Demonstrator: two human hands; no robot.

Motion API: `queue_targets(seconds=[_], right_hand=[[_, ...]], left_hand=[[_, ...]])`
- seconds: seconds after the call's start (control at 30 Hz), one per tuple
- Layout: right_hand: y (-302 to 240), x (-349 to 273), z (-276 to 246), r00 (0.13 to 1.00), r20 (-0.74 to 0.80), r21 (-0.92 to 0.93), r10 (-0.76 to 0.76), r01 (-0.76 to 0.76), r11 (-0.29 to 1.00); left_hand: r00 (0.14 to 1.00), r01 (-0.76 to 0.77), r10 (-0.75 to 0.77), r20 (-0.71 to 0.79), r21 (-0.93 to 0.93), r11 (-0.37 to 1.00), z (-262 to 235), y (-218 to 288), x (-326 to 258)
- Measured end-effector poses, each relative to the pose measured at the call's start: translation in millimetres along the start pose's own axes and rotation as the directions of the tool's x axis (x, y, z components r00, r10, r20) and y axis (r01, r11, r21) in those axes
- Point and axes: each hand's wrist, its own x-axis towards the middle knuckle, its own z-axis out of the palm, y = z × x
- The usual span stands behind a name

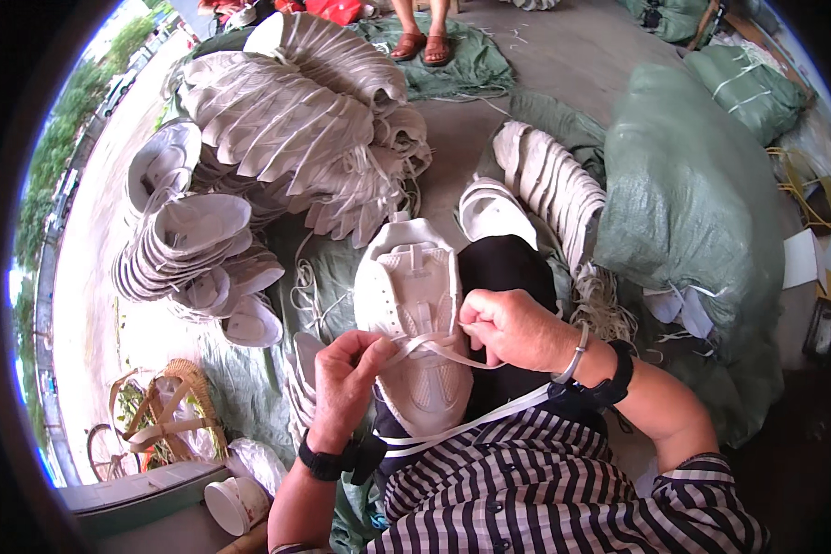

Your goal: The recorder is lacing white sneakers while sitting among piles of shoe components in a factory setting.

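Note:
A white shoe upper [408, 305] lies on my lap, toe pointing away from me. My left hand [346, 379] pinches one end of a flat white lace [434, 343] at the upper's left side. My right hand [512, 328] grips the same lace on the right side of the upper. The lace runs across the upper between both hands. A long loose tail of lace [475, 423] trails down over my striped shirt. Each wrist carries a black band.
Stacks of white shoe uppers [277, 120] are piled at the left and centre, with another row [549, 180] at the right. Large green sacks [692, 194] stand at the right. A person's sandalled feet [425, 46] are at the top. A wicker basket [162, 411] and paper cup [235, 503] sit lower left.

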Motion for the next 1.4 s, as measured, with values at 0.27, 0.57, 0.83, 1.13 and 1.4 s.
queue_targets(seconds=[0.27, 0.57, 0.83, 1.13, 1.4], right_hand=[[-5, 1, 0, 0.999, 0.026, 0.053, 0.028, -0.03, 0.998], [-5, -1, 3, 0.999, -0.04, 0.035, -0.004, 0.005, 0.999], [-4, 0, 2, 0.996, -0.065, -0.047, -0.062, 0.059, 0.997], [3, 2, 6, 0.975, -0.094, -0.27, -0.203, 0.172, 0.947], [-27, -9, -6, 0.863, -0.013, -0.711, -0.504, 0.347, 0.611]], left_hand=[[0.995, 0.045, -0.061, -0.081, -0.178, 0.983, 6, -4, 0], [0.946, -0.202, 0.15, -0.289, -0.161, 0.966, 27, -21, 0], [0.919, -0.272, 0.249, -0.304, -0.034, 0.962, 29, -20, 2], [0.81, -0.405, 0.582, -0.068, 0.652, 0.64, 16, -13, 11], [0.871, -0.483, 0.237, 0.43, 0.835, 0.262, -17, 31, 18]])
